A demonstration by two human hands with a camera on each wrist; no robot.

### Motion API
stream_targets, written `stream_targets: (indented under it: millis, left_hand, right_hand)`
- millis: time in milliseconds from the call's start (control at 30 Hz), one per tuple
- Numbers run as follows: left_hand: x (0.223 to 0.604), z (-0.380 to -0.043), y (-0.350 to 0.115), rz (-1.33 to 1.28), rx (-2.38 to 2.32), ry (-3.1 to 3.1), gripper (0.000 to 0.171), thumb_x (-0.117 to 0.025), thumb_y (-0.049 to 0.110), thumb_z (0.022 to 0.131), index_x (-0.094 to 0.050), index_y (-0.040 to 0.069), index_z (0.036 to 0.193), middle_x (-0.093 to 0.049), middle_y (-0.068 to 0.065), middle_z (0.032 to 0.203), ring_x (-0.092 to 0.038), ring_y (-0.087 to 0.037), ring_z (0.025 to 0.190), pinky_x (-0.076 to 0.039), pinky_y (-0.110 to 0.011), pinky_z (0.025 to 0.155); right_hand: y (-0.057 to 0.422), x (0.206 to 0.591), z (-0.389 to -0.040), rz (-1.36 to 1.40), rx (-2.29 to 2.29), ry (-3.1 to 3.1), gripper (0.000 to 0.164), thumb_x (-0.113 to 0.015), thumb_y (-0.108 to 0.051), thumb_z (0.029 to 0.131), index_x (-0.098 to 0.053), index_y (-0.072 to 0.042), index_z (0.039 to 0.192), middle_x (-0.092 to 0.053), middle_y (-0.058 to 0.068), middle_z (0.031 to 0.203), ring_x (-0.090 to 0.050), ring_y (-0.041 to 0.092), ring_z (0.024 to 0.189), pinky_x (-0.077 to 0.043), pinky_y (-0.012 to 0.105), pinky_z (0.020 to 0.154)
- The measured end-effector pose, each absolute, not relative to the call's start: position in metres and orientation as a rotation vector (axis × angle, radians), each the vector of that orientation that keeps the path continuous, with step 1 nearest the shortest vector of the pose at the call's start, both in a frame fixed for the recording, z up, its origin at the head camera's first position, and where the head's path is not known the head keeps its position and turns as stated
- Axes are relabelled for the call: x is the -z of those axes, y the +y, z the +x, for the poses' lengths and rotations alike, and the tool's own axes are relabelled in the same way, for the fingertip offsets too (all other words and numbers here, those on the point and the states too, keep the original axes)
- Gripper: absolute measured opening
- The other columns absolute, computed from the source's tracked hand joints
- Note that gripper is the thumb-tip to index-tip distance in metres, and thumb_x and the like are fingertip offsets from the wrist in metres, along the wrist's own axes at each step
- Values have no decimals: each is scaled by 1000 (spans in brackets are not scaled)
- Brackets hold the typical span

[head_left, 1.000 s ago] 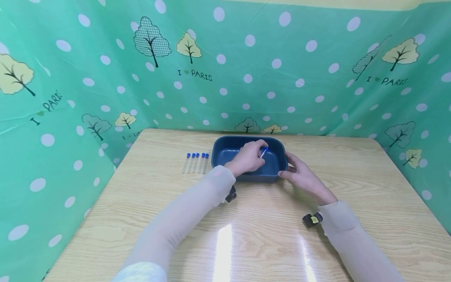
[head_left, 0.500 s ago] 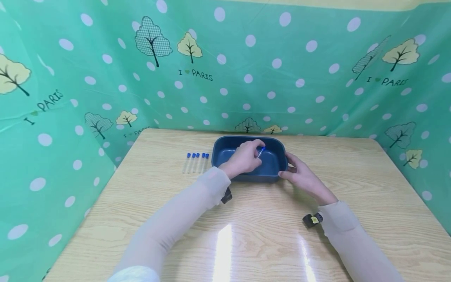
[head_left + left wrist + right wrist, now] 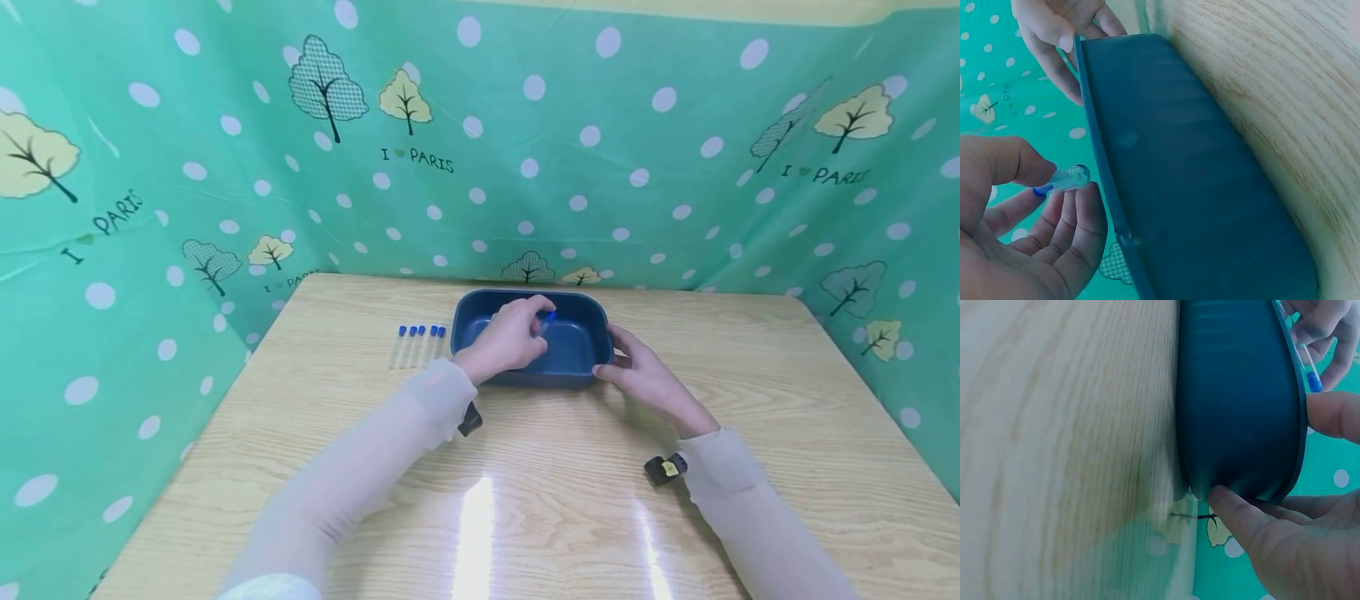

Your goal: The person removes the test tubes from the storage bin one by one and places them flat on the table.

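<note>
My left hand (image 3: pixel 504 340) pinches a clear test tube (image 3: pixel 1074 178) with a blue cap between thumb and fingers. It holds the tube above the rim of a dark blue rectangular basin (image 3: pixel 573 348), over the basin's middle. In the left wrist view the rounded end of the tube points at the basin's rim. My right hand (image 3: pixel 639 373) grips the basin's right end. The right wrist view shows its thumb on the rim and its fingers against the outer wall (image 3: pixel 1241 394), near the bottom.
Several blue-capped test tubes (image 3: pixel 422 331) lie side by side on the wooden table (image 3: pixel 315 400), just left of the basin. A green polka-dot cloth (image 3: pixel 577 202) hangs behind the table and along both sides.
My left hand has drawn back to the left over the basin with the tube still pinched. My right hand and the basin have stayed in place.
</note>
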State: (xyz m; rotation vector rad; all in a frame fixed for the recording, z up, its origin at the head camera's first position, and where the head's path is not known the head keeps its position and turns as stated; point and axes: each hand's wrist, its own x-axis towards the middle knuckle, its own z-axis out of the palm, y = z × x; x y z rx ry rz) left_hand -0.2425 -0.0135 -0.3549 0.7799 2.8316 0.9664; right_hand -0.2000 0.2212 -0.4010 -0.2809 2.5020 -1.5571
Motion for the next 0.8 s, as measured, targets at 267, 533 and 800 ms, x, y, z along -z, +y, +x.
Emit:
stream_targets:
  millis: [267,533,800]
  left_hand:
    - [350,-237,-24,762,-955,2840,54,-62,6,83,-50,18,134,-52,1,91,-49,-17,80,-43,-29,64]
    - [347,-234,-33,771,-967,2842,54,-62,5,82,-50,16,133,-56,-4,93,-49,-17,77,-42,-30,64]
    - [348,-232,-43,741,-985,2852,54,-61,4,82,-50,18,133,-53,0,91,-50,-17,77,-43,-30,64]
  right_hand:
    - [222,404,-201,-278,1586,2501,80,-60,-12,91,-9,-6,153,-18,22,154,-37,43,132,-39,50,101]
    - [222,407,-203,-320,1613,2500,79,-61,-9,90,-12,-3,152,-21,23,153,-39,43,130,-41,49,98]
    - [222,405,-202,-334,1621,2505,79,-61,-8,90,-12,0,151,-20,26,152,-38,45,130,-41,49,98]
